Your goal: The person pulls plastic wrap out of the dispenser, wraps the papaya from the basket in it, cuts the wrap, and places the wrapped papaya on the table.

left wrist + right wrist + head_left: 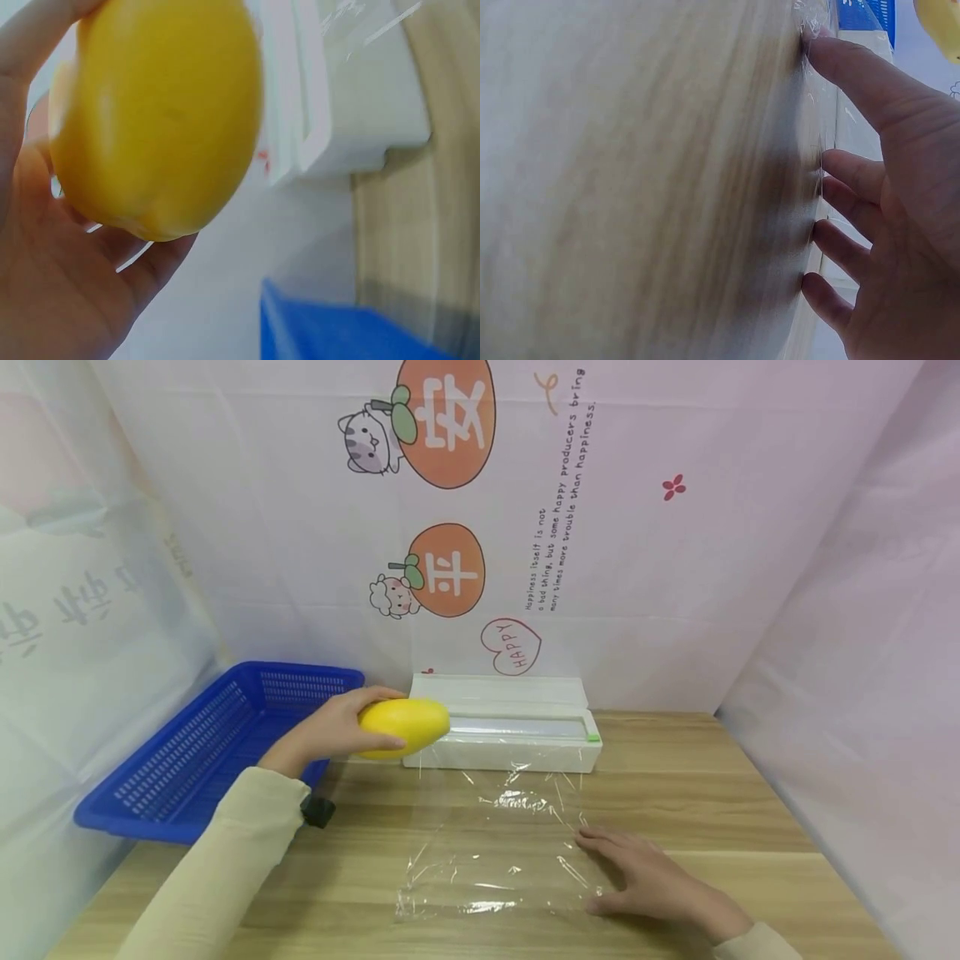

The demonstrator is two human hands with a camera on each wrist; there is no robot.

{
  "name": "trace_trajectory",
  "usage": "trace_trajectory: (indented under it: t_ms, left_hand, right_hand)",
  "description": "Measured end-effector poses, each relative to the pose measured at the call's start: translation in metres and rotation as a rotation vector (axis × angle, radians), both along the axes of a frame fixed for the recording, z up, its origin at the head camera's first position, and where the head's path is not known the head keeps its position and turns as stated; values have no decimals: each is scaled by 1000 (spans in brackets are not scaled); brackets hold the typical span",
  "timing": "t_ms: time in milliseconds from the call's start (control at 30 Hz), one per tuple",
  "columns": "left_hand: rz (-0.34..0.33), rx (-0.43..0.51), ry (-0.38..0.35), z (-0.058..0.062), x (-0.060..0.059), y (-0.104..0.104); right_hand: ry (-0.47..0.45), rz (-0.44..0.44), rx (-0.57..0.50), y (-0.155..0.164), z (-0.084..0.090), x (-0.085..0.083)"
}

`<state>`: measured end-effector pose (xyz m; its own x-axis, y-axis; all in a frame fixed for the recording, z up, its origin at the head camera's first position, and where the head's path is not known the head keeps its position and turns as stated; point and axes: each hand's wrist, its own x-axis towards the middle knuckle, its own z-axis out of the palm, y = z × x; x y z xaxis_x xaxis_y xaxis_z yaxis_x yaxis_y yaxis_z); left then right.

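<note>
My left hand (330,727) holds a smooth yellow mango-like fruit (405,725) in the air, just in front of the left end of a white box. In the left wrist view the fruit (161,120) shows a slightly lobed end, with fingers and thumb around it. A sheet of clear plastic wrap (495,860) runs from the white wrap box (502,756) toward me, flat on the table. At its right edge my right hand (648,877) rests with fingers spread, the fingertips touching the tabletop and the edge of the wrap.
A blue plastic basket (138,827) stands at the left, near the wall. The wrap box has its lid (498,692) raised against the printed back cloth, and a green piece (593,737) sits at its right end. Wood-grain tabletop (720,793) extends to the right.
</note>
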<state>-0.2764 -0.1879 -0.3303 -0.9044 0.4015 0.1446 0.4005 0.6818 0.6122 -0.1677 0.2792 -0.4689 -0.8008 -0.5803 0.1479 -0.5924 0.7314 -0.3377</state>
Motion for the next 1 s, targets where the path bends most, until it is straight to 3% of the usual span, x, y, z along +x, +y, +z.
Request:
trace_trajectory:
  t_ms: [400, 600, 1000]
  left_hand:
    - [-170, 0, 69, -41, 11, 56]
    - [-269, 55, 31, -61, 19, 83]
    - [-318, 44, -21, -90, 33, 117]
  right_hand:
    - [-20, -9, -7, 0, 1, 1]
    - [-39, -18, -11, -1, 1, 1]
    - [-30, -13, -11, 0, 1, 0]
